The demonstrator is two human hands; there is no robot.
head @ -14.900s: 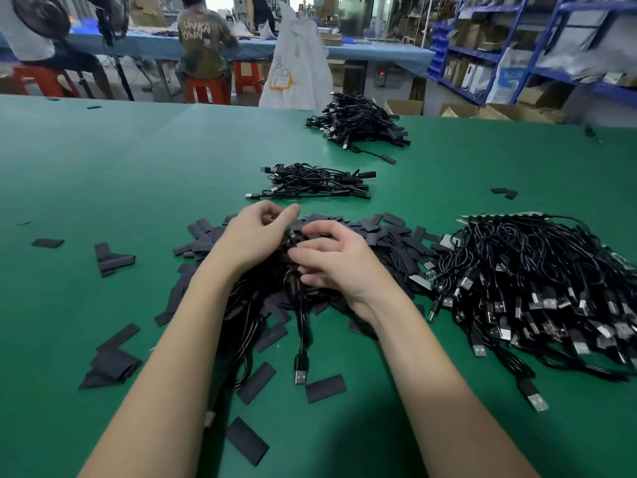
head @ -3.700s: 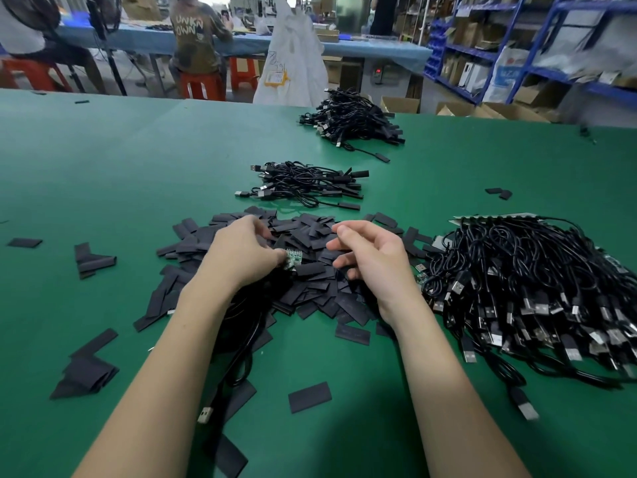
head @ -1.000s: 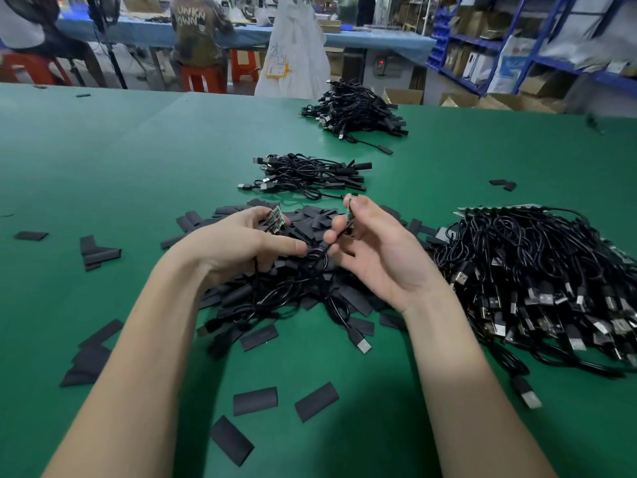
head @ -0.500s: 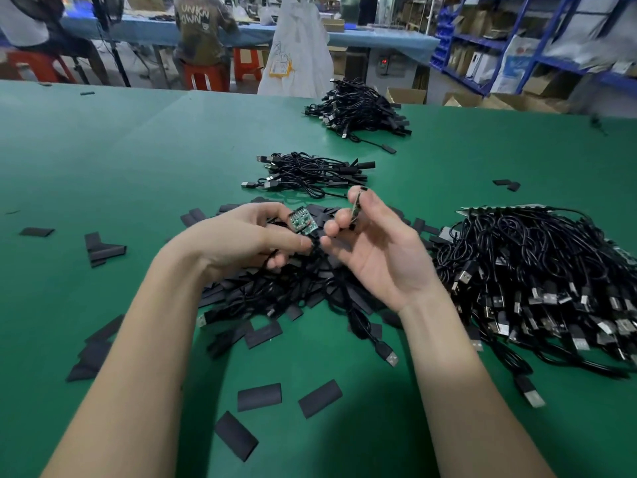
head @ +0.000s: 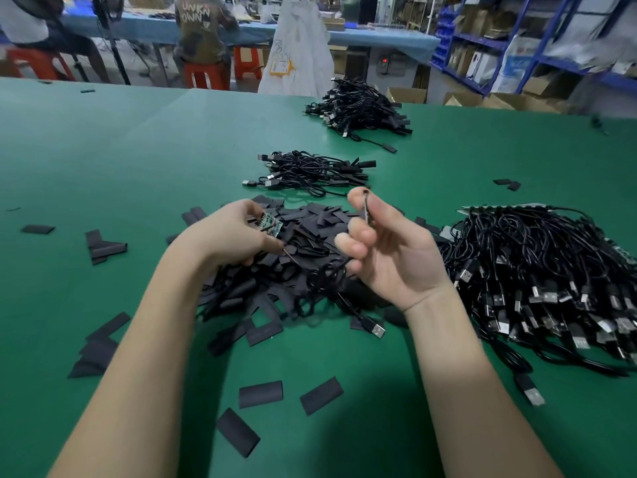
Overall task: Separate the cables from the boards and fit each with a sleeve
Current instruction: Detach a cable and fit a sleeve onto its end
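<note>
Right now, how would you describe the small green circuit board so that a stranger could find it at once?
Start at the big heap of flat black sleeve pieces in the middle of the green table. At its left edge, the left hand pinches the small green circuit board. It is the only green, speckled piece among plain black ones.

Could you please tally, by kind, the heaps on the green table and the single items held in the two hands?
Cable heaps: 3 (far cable heap, middle cable heap, right cable heap)
Sleeve heaps: 1 (sleeve heap)
Circuit boards held: 1 (circuit board, in the left hand)
Cables held: 1 (single cable, pinched by the right hand)
Total: 6
</note>
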